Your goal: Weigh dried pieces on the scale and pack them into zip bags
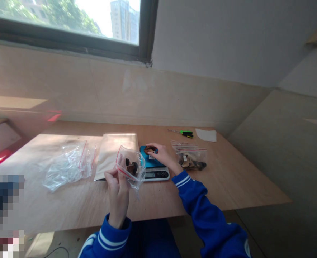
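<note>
My left hand (117,190) is raised above the table's front edge, shut on a clear zip bag (131,167) with a red seal. Dark brown pieces (131,167) lie inside this bag. My right hand (161,156) reaches onto a blue-topped digital scale (155,174), its fingers pinching a brown piece (149,149) on the platform. The fingers hide part of that piece. A second zip bag (190,157), holding several brown and tan pieces, lies just right of my right wrist.
A crumpled empty zip bag (68,166) and a kraft paper envelope (115,152) lie on the plywood table (223,179). A green-handled screwdriver (187,134) and a white paper sheet (206,135) sit near the wall. A pixelated patch covers the lower left.
</note>
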Tool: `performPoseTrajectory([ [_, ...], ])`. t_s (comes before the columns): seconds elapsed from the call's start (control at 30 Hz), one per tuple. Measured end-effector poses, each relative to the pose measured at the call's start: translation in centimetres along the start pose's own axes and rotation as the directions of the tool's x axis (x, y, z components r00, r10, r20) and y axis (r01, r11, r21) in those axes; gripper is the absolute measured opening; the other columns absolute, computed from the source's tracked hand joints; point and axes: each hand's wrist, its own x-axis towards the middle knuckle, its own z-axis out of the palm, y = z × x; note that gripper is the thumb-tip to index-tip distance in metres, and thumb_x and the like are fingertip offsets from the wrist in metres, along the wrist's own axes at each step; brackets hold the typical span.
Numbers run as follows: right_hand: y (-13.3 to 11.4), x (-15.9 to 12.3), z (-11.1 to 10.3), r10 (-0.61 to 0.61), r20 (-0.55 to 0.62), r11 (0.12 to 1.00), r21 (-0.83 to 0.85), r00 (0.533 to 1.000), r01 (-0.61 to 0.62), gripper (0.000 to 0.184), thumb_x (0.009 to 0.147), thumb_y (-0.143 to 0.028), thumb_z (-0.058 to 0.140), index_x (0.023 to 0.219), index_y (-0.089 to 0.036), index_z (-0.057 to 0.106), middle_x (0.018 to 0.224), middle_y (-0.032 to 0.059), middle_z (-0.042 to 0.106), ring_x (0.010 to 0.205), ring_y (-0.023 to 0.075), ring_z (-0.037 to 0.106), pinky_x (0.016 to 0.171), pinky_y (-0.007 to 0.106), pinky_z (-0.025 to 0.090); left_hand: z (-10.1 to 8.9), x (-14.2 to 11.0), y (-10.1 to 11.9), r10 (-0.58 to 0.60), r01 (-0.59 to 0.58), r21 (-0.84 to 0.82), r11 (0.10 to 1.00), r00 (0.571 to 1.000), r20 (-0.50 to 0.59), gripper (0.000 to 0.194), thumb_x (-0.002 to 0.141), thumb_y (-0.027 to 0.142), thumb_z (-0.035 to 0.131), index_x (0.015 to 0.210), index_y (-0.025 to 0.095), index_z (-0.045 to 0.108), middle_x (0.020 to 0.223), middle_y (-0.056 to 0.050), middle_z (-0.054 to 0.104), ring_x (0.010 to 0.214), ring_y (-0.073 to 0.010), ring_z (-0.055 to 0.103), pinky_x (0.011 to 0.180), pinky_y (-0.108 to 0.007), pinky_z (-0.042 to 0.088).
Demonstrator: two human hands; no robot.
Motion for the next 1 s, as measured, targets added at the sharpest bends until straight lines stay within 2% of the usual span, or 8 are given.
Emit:
performPoseTrajectory([
  [0.13,-4.5,-0.4,-1.7,-0.023,-0.192,0.981,0.184,0.981,0.059,0.033,0.081,-0.022,0.065,0.114,-0.021,0.065,0.117,0.0064,0.069,0.100,0.0179,0.067,0.086,0.030,0.054,0.1,0.0,-0.1,0.004,-0.004,0.080,0.997,1.000,0.000,0.031,0.089,0.051,0.050,0.092,0.021,0.044,0.128,-0.017,0.059,0.124,-0.0261,0.054,0.100,-0.042,0.045],
  [0.2,-7.2,-0.9,-2.4,-0.109,-0.204,0.970,0.192,0.973,0.149,0.036,0.082,-0.023,0.064,0.119,-0.023,0.064,0.119,0.0045,0.068,0.100,0.0167,0.066,0.087,0.030,0.053,0.2,0.0,-0.1,0.011,-0.010,0.153,0.988,1.000,-0.006,0.032,0.089,0.052,0.049,0.092,0.020,0.045,0.118,-0.014,0.063,0.120,-0.0255,0.056,0.096,-0.039,0.047],
  [0.3,-10.5,-1.8,-2.9,-0.279,-0.018,0.951,0.134,0.960,0.279,0.042,0.084,-0.020,0.063,0.125,-0.028,0.060,0.122,0.0019,0.066,0.109,0.0176,0.062,0.097,0.033,0.049,0.1,-0.1,0.0,0.017,-0.010,0.219,0.976,0.999,-0.032,0.034,0.088,0.055,0.050,0.089,0.021,0.045,0.091,-0.006,0.065,0.095,-0.0226,0.065,0.081,-0.036,0.051],
  [0.37,-11.6,-2.5,-2.9,-0.339,0.128,0.938,0.127,0.932,0.324,0.047,0.084,-0.020,0.063,0.130,-0.030,0.056,0.127,0.0015,0.063,0.118,0.0189,0.057,0.103,0.036,0.045,0.1,-0.1,0.1,0.031,-0.015,0.246,0.969,0.998,-0.062,0.035,0.087,0.056,0.050,0.087,0.021,0.045,0.080,-0.003,0.062,0.079,-0.0200,0.065,0.073,-0.034,0.050],
  [0.43,-11.8,-3.1,-2.8,-0.337,0.166,0.939,0.136,0.927,0.317,0.049,0.085,-0.023,0.063,0.133,-0.030,0.053,0.132,0.0023,0.059,0.124,0.0196,0.053,0.107,0.037,0.041,0.0,-0.1,0.2,0.053,-0.037,0.223,0.974,0.996,-0.067,0.034,0.087,0.054,0.050,0.086,0.021,0.043,0.082,-0.003,0.063,0.079,-0.0198,0.064,0.074,-0.034,0.049],
  [0.6,-10.1,-5.8,-1.8,-0.142,-0.030,0.971,0.192,0.989,0.145,0.039,0.093,-0.033,0.053,0.132,-0.028,0.052,0.132,0.0064,0.055,0.125,0.0195,0.051,0.103,0.038,0.045,0.3,-0.1,0.8,0.056,-0.038,0.178,0.983,0.994,-0.099,0.032,0.088,0.053,0.048,0.088,0.021,0.042,0.097,-0.008,0.064,0.097,-0.0221,0.062,0.084,-0.035,0.047],
  [0.8,-9.8,-10.3,0.3,-0.022,-0.023,0.984,0.176,1.000,0.026,0.036,0.093,-0.035,0.054,0.128,-0.033,0.055,0.140,0.0058,0.044,0.134,0.0206,0.040,0.112,0.041,0.037,1.1,-0.9,1.2,0.066,-0.048,0.164,0.985,0.992,-0.105,0.031,0.089,0.052,0.046,0.089,0.022,0.039,0.101,-0.009,0.060,0.108,-0.0233,0.058,0.093,-0.037,0.044],
  [1.0,-11.2,-11.5,0.7,0.002,-0.034,0.994,0.112,0.999,0.002,0.021,0.088,-0.034,0.061,0.108,-0.029,0.067,0.137,0.0070,0.046,0.120,0.0221,0.055,0.105,0.041,0.045,1.5,-2.3,0.9,0.101,-0.086,0.140,0.986,0.989,-0.106,0.025,0.091,0.045,0.047,0.092,0.022,0.036,0.115,-0.013,0.057,0.116,-0.0235,0.055,0.098,-0.040,0.042],
])
